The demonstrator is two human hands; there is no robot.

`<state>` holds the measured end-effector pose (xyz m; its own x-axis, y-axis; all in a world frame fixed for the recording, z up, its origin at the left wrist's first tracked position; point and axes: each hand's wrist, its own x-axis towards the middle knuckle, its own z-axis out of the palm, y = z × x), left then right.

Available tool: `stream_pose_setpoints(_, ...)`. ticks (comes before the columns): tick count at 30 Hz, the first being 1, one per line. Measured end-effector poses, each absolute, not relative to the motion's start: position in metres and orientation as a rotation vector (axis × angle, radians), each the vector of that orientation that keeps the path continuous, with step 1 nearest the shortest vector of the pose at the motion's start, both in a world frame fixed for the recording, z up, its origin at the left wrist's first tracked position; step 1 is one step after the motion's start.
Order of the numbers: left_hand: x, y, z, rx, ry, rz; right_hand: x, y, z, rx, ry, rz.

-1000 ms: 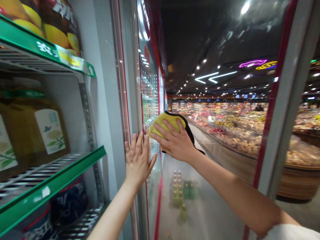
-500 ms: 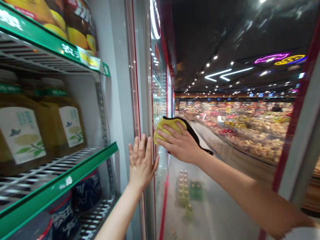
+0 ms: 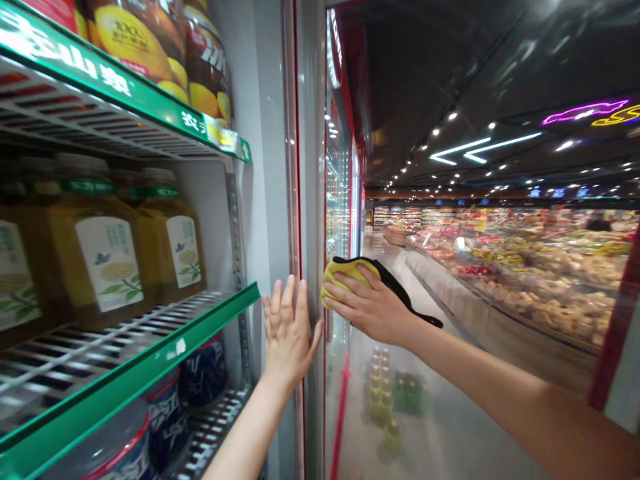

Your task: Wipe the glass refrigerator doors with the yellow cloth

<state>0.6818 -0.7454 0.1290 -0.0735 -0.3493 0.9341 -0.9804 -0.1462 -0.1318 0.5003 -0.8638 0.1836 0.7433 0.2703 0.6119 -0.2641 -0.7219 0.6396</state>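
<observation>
My right hand [image 3: 373, 303] presses a yellow cloth [image 3: 345, 273] with a black edge against the glass door [image 3: 450, 407]. The fingers lie over the cloth near the door's left frame, and the black border hangs loose beyond the wrist. Spread and upright, my left hand [image 3: 290, 327] rests at the fridge's metal door frame [image 3: 314, 167], palm away from me and holding nothing. Whether its whole palm touches the frame, I cannot tell.
On the left, wire shelves with green price strips [image 3: 200, 340] carry juice bottles [image 3: 110, 260] and blue tubs [image 3: 203, 370]. Through the glass appear green bottles [image 3: 407, 393] on the floor and a long produce display [image 3: 500, 267].
The view has swung left, so shelves and door frame sit farther right in the picture. My left hand has shifted slightly toward the shelves. The cloth under my right hand is closer to the frame.
</observation>
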Motion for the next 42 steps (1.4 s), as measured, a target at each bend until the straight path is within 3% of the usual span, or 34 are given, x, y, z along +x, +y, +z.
stream_pose_setpoints(2,0.683,-0.743,0.128,1.557,-1.459,1.23,0.487,-0.867,0.195,2.195,0.058,0.895)
stream_pose_setpoints(7,0.68,-0.742,0.13,1.551,-1.448,1.205,0.494,-0.867,0.238,2.101,-0.319,1.204)
stream_pose_setpoints(15,0.678,-0.745,0.127,1.552,-1.443,1.24,0.505,-0.863,0.199,2.179,0.037,0.989)
stream_pose_setpoints(21,0.673,-0.748,0.133,1.557,-1.417,1.206,0.527,-0.864,0.274,2.145,-0.096,1.291)
stream_pose_setpoints(25,0.671,-0.749,0.133,1.564,-1.399,1.191,0.547,-0.864,0.304,2.097,-0.185,1.249)
stream_pose_setpoints(28,0.673,-0.748,0.128,1.587,-1.373,1.194,0.55,-0.864,0.288,2.122,-0.155,1.133)
stream_pose_setpoints(36,0.681,-0.732,0.121,1.63,-1.337,1.205,0.54,-0.86,0.157,2.262,0.229,0.839)
stream_pose_setpoints(38,0.682,-0.73,0.123,1.622,-1.331,1.228,0.538,-0.862,0.163,2.272,0.249,0.809)
stream_pose_setpoints(42,0.678,-0.731,0.128,1.611,-1.327,1.221,0.541,-0.868,0.235,2.225,-0.045,1.034)
